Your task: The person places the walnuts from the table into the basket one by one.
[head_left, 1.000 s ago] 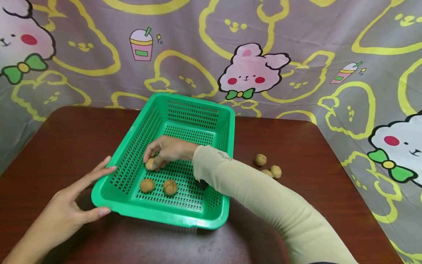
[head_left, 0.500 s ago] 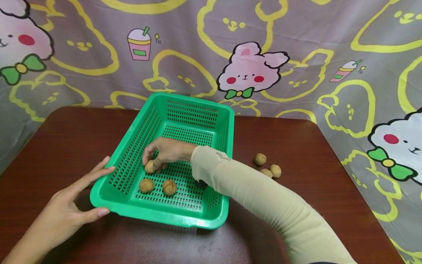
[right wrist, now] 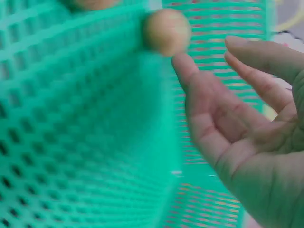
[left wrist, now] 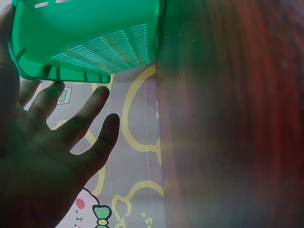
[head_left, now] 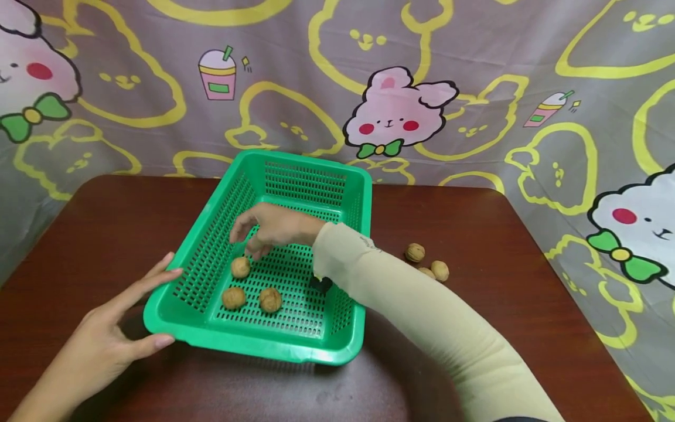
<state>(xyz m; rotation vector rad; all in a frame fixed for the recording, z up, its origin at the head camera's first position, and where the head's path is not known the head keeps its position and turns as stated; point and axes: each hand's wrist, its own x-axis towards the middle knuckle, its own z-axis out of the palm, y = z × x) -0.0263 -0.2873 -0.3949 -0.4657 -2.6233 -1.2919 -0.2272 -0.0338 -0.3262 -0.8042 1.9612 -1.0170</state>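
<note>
Right hand (head_left: 276, 225), fingers parted, just beside a walnut (head_left: 240, 268) near the green basket's (head_left: 248, 347) left edge; two other walnuts (head_left: 270, 300) toward its near edge. Left hand (head_left: 108, 337), fingers wide, at near-left corner.

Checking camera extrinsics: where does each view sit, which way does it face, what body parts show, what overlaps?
Head: worn on the head, facing forward and down at table, basket, walnuts; left hand, right hand and right sleeve show.
Left wrist: worn there, facing past the left hand to the basket's outside, cloth and table; only that hand shows.
Right wrist: worn there, facing past the right hand into the basket, one walnut nearby; only that hand shows.
Head and right wrist share: right hand and basket.
</note>
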